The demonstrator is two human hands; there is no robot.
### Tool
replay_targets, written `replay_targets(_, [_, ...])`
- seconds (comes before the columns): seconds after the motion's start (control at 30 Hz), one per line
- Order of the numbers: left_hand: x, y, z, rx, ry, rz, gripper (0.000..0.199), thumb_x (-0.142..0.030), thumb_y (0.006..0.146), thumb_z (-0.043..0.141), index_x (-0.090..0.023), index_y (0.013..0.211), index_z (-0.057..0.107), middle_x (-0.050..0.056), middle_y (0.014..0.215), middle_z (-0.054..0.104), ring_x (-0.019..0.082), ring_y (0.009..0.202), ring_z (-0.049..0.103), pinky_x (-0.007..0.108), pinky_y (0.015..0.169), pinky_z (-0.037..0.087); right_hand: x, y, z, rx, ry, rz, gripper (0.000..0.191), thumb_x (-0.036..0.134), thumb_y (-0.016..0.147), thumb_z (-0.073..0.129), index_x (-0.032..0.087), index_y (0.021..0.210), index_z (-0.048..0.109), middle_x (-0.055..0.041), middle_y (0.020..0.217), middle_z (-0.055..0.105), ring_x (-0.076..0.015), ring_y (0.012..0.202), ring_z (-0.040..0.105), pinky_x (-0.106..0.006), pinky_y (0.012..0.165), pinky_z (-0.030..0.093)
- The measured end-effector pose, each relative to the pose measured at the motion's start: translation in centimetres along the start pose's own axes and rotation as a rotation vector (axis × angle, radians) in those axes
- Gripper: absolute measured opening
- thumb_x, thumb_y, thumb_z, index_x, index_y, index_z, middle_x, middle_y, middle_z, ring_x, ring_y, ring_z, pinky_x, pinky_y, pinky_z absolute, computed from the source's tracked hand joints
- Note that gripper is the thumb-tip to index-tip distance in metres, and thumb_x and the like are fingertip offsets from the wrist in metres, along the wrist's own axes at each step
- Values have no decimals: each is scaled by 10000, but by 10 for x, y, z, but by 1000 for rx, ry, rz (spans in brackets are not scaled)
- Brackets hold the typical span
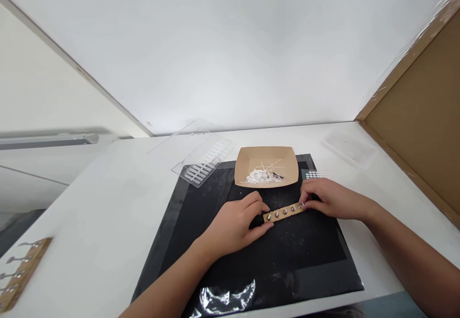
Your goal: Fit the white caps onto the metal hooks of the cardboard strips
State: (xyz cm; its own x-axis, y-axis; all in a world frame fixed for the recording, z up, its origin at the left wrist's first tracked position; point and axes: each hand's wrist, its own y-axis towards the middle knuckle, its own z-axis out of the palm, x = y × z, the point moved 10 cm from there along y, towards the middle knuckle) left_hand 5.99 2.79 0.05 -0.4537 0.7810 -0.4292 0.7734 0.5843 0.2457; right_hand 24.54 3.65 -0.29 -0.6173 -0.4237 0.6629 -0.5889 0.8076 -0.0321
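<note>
A narrow wooden strip (281,213) with a row of several small metal studs lies on the black mat. My left hand (239,222) is closed on its left end, thumb at the near edge and fingertips at the far edge. At the strip's right end, my right hand (325,197) pinches with thumb and index finger around the last stud. A tiny white piece shows by those fingertips, but what exactly they grip is too small to make out. Just beyond the strip stands a brown paper tray (266,152) holding white scraps and thin sticks.
Under the hands is the black mat (251,270) on a white table (108,212). Clear plastic cases with white tabs (203,167) lie back left. A card of white ovals (312,175) sits behind my right hand, near a clear lid (348,149). A wooden block with metal stands (27,275) is front left.
</note>
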Motion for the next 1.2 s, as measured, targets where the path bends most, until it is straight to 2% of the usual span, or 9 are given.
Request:
replay_targets(0.43, [3,-1,4,14,-24,-25,184,-368,1021,663,-218,1111,721,34,992,685,140,705,668,258,589,494,-1,1,3,14,-6,10,99,134,978,702,219,931,718,-10,966,709,-175,891,674,-320,801,530])
replay_targets(0.67, [7,-2,10,60,-50,-61,198,-379,1025,656,-213,1115,718,32,1024,680,145,744,673,271,624,509,-2,0,5,57,-11,49,20,226,993,713,225,997,733,-22,1017,704,-183,910,660,-332,818,526])
replay_targets(0.83, [6,-1,10,57,-48,-55,198,-376,1035,644,-210,1113,719,35,1027,680,147,751,675,270,630,506,8,-1,3,31,-19,-12,97,296,974,762,249,1053,729,-27,1063,704,-196,936,657,-343,834,530])
replay_targets(0.97, [7,0,10,57,-54,-58,198,-380,1035,647,-211,1108,720,36,1022,681,152,767,678,267,640,503,19,-1,0,-38,-34,-71,133,330,979,772,244,1061,713,-25,1049,697,-190,925,649,-337,823,530])
replay_targets(1.2, [9,0,11,58,-107,-81,167,-355,1014,680,-213,1087,728,28,1013,679,139,752,656,256,634,485,24,3,6,-82,-36,-140,56,279,1007,737,232,1015,707,-14,1002,702,-172,904,650,-305,770,517])
